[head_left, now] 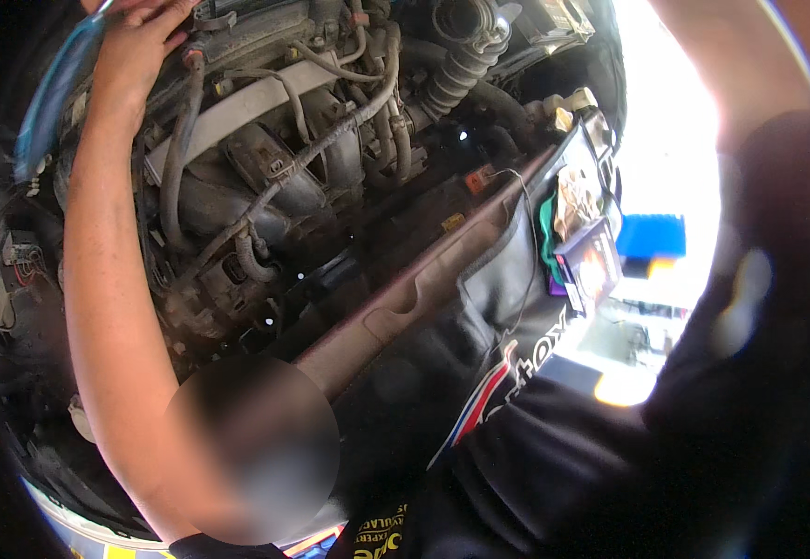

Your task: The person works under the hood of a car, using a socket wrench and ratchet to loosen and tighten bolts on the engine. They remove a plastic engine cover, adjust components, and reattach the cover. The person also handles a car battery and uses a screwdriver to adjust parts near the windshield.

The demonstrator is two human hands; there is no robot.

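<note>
My left arm reaches up along the left side of an open car engine bay. At the upper edge, my left hand [149,35] is beside a black rubber hose [181,140] with a reddish end. Its visible fingers are stretched out and apart, some fingertips cut off; I make out nothing gripped. A blurred blue streak [58,93] runs down from near this hand; its kind is unclear. Below it lies the engine's dark intake manifold [279,172] with a pale metal rail [246,116]. My right arm is raised at the right, close and blurred, its hand outside the picture.
A black fender cover [442,345] drapes over the car's front edge. On it rest a dark purple box [593,265] and a crumpled beige cloth-like piece [574,205]. A ribbed air duct [461,74] stands at the back right. A round blurred patch [251,452] hides part of the lower left.
</note>
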